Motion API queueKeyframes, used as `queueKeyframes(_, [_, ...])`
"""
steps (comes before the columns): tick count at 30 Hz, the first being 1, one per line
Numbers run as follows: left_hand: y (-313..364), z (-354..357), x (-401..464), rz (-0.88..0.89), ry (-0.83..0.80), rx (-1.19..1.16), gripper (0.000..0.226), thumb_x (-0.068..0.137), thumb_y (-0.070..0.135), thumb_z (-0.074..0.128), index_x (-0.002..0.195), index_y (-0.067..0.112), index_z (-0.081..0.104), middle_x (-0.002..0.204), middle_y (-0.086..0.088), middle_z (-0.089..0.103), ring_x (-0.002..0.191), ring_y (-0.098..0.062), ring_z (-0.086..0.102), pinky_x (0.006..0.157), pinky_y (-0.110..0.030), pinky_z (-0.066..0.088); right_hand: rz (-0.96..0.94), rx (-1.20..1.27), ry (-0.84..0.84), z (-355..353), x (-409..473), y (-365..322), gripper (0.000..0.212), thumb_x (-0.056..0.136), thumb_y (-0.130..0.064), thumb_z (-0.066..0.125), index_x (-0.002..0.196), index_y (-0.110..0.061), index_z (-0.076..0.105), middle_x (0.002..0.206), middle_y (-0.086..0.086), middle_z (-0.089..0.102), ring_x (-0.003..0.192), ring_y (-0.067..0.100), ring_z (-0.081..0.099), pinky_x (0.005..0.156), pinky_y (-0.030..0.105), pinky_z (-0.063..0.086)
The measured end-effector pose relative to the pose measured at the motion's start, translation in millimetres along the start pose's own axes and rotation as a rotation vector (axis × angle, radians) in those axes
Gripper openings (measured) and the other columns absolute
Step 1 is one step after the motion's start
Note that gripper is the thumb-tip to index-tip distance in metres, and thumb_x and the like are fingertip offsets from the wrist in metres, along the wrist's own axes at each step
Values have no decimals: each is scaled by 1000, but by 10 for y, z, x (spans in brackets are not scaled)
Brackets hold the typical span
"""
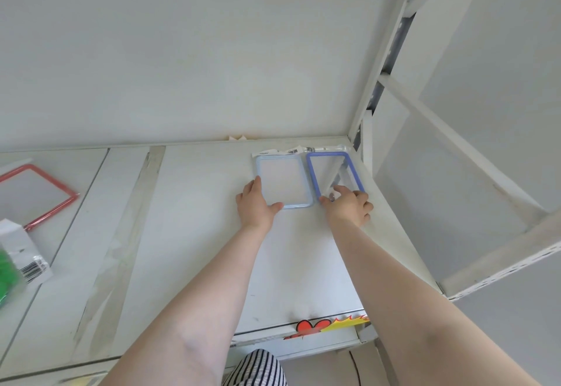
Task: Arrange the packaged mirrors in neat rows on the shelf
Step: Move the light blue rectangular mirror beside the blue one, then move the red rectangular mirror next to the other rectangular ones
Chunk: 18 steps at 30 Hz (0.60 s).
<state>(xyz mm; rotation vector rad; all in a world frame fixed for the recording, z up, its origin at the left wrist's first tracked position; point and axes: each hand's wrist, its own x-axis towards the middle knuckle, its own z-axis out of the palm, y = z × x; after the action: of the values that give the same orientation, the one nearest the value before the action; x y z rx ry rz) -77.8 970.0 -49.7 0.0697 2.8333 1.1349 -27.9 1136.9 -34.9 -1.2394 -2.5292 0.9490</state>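
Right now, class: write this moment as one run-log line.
left hand: holds pale blue mirror corner | right hand: fingers on dark blue mirror | mirrors: side by side, shelf back corner | red mirror: apart, left

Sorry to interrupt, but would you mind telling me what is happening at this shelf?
A person is lining up packaged mirrors at the back right corner of the white shelf. The left hand holds the pale-blue-framed mirror; the right hand touches the darker blue-framed mirror beside it. A red-framed mirror lies far left.
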Motion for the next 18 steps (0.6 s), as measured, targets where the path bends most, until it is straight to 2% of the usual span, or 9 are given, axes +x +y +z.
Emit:
queueKeyframes(3, [74, -131, -111, -3, -28, 19, 77, 83, 34, 67, 147, 14, 29, 146, -9, 41, 132, -32, 36, 108, -33, 29, -53, -8, -42, -111, -124, -47, 45, 88, -35, 63, 132, -29, 56, 139, 7, 42, 128, 32, 33, 108, 38, 30])
queueKeyframes(8, [189, -493, -524, 15, -125, 23, 67, 86, 26, 64, 146, 18, 34, 144, -6, 47, 135, -28, 38, 109, -36, 35, -214, 34, -220, -347, -555, -136, 43, 85, -27, 69, 126, -23, 60, 133, 7, 52, 126, 28, 43, 99, 41, 47])
queueKeyframes(11, [155, -754, -850, 27, -173, 102, 62, 85, 23, 63, 142, 19, 40, 142, -4, 49, 132, -27, 43, 109, -37, 36, -355, -54, -312, -452, -877, -154, 42, 85, -24, 68, 126, -22, 60, 135, 5, 51, 129, 24, 42, 100, 35, 45])
queueKeyframes(14, [24, -1025, -1146, 28, -179, 159, 57, 85, 20, 62, 140, 20, 45, 140, -3, 52, 131, -25, 46, 108, -35, 37, -464, -124, -374, -497, -1187, -215, 42, 85, -23, 67, 126, -23, 60, 132, 3, 55, 123, 24, 48, 96, 30, 45])
queueKeyframes(18, [-245, -1374, -1466, 18, -138, 210, 54, 85, 15, 60, 137, 20, 48, 137, -2, 55, 128, -23, 49, 106, -33, 39, -550, -151, -448, -482, -1641, -341, 41, 86, -22, 63, 126, -24, 58, 128, 1, 56, 120, 22, 51, 89, 34, 50])
